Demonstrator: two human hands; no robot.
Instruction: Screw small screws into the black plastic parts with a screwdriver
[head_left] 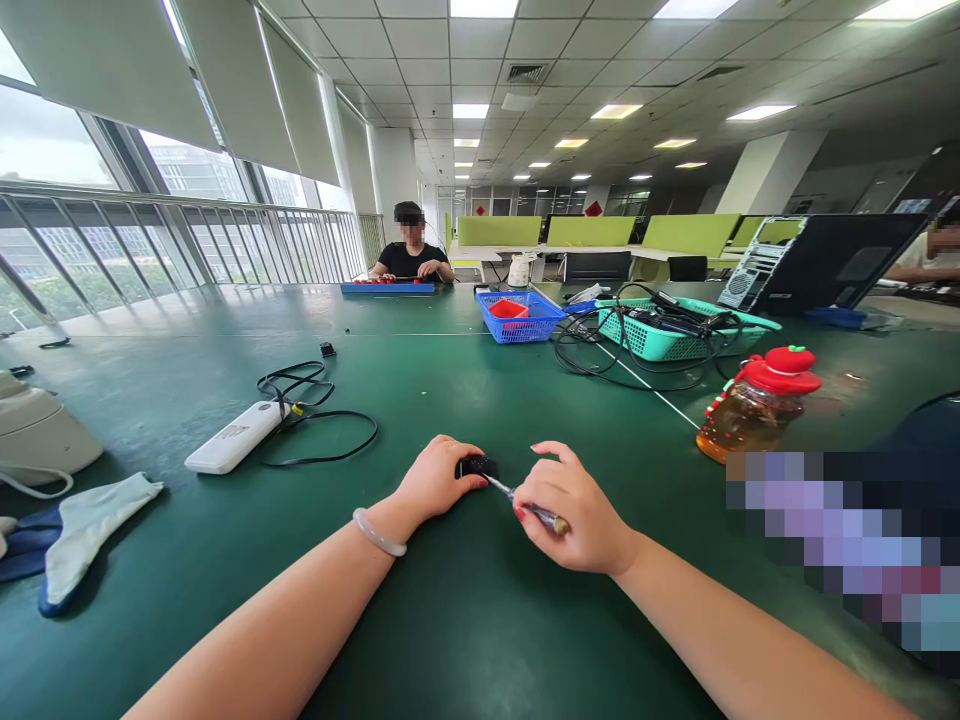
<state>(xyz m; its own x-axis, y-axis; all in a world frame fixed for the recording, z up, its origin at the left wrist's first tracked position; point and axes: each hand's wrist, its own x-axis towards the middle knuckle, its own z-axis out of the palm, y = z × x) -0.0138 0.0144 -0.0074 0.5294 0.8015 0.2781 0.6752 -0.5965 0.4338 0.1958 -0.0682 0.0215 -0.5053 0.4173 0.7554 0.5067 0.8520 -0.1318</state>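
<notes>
Evidently pinching a black block (478, 466) in the arched left hand (435, 480), short of the desk's (435, 385) far edge. Gripping a slim tool (556, 522) in the curled right hand (576, 505).

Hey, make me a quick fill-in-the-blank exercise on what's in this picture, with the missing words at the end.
1. The tool is gripped by the ____.
2. The left hand holds a small part coloured ____.
3. A red container sits inside the ____ basket.
4. The bottle has a lid coloured ____.

Missing words: right hand; black; blue; red.
</notes>
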